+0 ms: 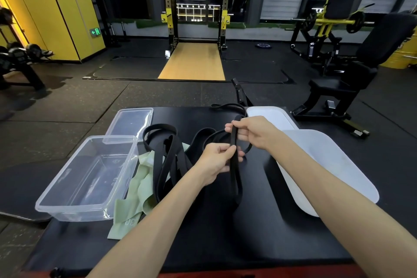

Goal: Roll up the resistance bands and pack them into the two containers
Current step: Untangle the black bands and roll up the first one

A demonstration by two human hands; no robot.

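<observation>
Pinching one black band upright, left hand below right hand, both grips tight.

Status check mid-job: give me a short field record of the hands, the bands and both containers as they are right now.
left hand: grips black band lower down
right hand: pinches the same band higher up
other bands: black pile over green band, loose, unrolled
clear container: empty, lid lying behind it
white container: empty, white lid behind it
progress: nothing packed yet
</observation>
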